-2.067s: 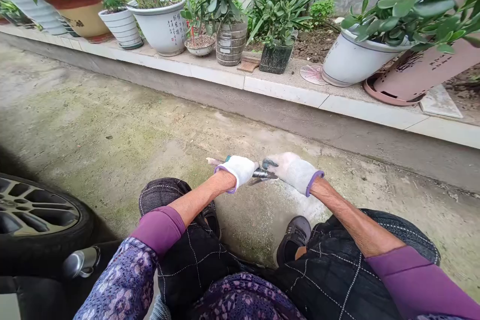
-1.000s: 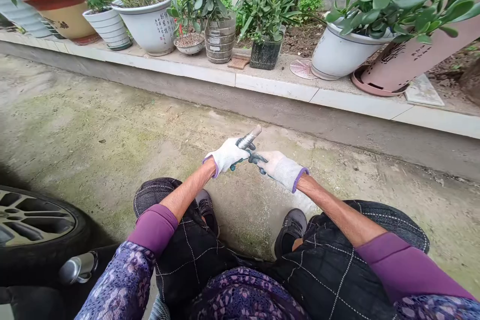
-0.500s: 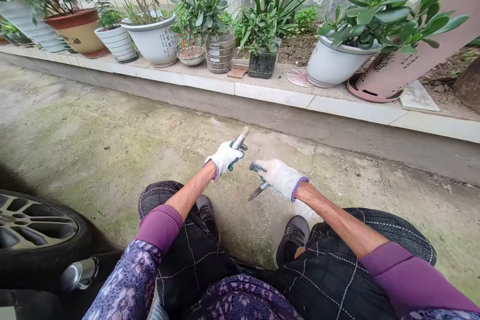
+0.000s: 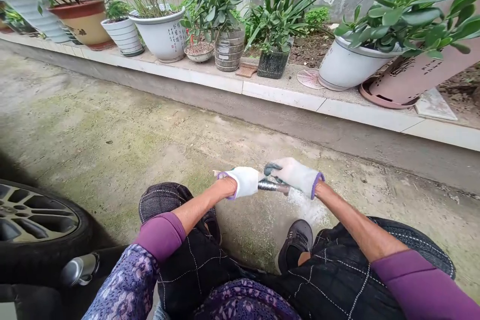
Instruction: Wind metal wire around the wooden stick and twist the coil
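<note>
My left hand, in a white knit glove with purple cuff, is closed around a short stick wrapped in shiny silvery wire. The stick's bare brown end points right, and a pale tip shows left of my left wrist. My right hand, in a matching glove with dark-coated fingers, is just above the stick's right part. Its fingers are curled together; what they hold is hidden. Both hands are above the concrete ground, between my knees.
Potted plants stand along a tiled ledge ahead, among them a white pot and a dark square pot. At the lower left are a car wheel and a metal cup. My shoe is on the concrete.
My left hand has moved down and right and turned palm down; its stick now lies nearly level. My right hand has shifted slightly right. The thin strand between the hands no longer shows.
</note>
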Available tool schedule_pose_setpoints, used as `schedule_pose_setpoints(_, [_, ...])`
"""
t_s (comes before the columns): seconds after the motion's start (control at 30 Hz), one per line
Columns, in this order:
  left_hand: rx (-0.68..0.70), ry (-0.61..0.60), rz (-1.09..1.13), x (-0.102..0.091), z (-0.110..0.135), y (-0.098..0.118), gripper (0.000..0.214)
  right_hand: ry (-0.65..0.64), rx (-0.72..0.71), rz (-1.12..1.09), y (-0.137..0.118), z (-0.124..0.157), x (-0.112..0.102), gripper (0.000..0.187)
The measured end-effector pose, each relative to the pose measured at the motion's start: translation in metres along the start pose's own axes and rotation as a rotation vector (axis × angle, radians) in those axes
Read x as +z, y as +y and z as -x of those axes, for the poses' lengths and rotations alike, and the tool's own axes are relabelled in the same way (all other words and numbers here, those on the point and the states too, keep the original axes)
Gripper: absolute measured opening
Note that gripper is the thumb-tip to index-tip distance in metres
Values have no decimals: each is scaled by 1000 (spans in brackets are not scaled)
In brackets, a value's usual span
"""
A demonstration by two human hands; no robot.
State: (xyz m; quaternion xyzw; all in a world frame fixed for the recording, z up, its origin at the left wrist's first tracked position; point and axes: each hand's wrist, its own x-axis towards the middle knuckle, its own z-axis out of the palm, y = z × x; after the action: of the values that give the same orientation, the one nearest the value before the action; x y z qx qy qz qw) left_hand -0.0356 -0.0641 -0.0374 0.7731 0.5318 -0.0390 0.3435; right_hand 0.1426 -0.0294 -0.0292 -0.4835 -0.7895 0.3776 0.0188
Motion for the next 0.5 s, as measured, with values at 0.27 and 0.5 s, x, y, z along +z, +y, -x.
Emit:
schedule_pose_setpoints(0.27, [150,63,-86,-18,9,-6,18,33,-29,-472,6,-5,-11,31])
schedule_pose_setpoints(0.5, [122,-27,-176,-14,14,3,29,15,-48,-411,15,-7,0,22])
